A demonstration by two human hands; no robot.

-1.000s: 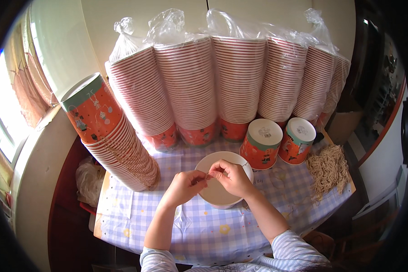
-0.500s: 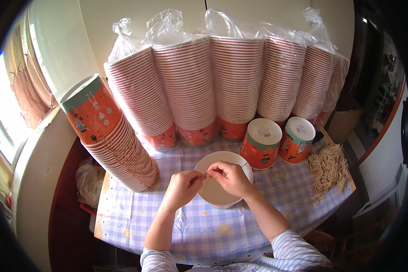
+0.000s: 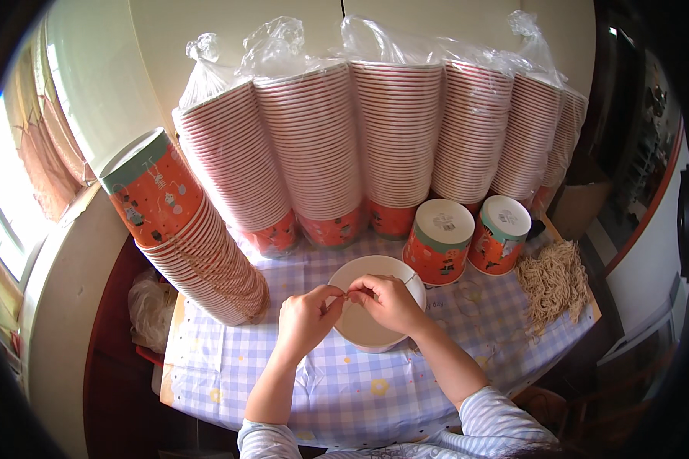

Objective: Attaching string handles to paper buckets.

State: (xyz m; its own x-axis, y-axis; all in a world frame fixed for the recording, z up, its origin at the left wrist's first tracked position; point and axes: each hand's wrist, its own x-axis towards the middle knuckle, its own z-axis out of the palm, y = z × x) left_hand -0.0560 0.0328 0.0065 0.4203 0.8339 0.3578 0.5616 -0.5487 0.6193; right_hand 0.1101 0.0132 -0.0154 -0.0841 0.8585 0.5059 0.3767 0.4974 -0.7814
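A white-lined paper bucket (image 3: pixel 369 333) stands upright on the table, its open mouth facing up. Over its mouth my left hand (image 3: pixel 308 317) and my right hand (image 3: pixel 389 304) meet, fingertips pinched together almost touching. Whatever is between the fingers is too small to make out. Both hands are closed. On the bucket's right inner wall, beside my right hand, a short thin strand (image 3: pixel 412 278) shows near the rim. Behind it to the right, two orange buckets with green bands, one bucket (image 3: pixel 438 252) and a second bucket (image 3: pixel 502 243), rest upside down.
Tall nested bucket stacks (image 3: pixel 314 145) in clear plastic bags line the back. At left leans an unbagged stack of upside-down orange buckets (image 3: pixel 161 199). A heap of beige strings (image 3: pixel 553 283) lies near the right edge of the checked tablecloth (image 3: pixel 337 398).
Both hands stay over the bucket, fingertips still pinched, with only slight finger shifts. The bucket and the stacks stand as before; the whole view has shifted a little.
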